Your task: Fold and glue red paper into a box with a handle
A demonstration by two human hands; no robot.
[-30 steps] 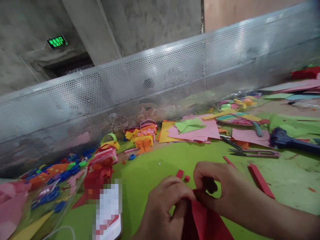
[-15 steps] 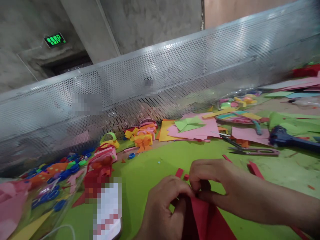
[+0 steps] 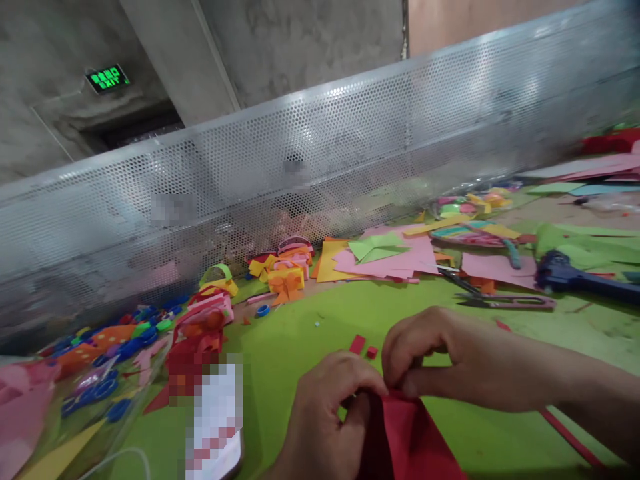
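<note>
A folded sheet of red paper [image 3: 417, 437] stands up between my hands at the bottom of the head view. My left hand [image 3: 335, 407] pinches its upper left edge between thumb and fingers. At the top edge, just to the right, my right hand [image 3: 435, 360] is closed on the same paper, thumb against fingertips. The paper's lower part runs out of the frame. Two small red scraps [image 3: 357, 345] lie on the green mat [image 3: 295, 347] just beyond my fingers. Beneath my right forearm passes a thin red strip [image 3: 570, 437].
A phone [image 3: 231, 457], partly blurred, lies left of my hands. Small scissors [image 3: 505, 302] and a dark blue glue gun [image 3: 575, 275] are at the right. Pink sheets [image 3: 420, 257] and paper crafts [image 3: 287, 280] line the back, before a perforated metal panel [image 3: 320, 147].
My right hand has shifted slightly up and its fingers have closed more tightly at the paper's top edge. The red paper has turned a little. My left hand stays almost still.
</note>
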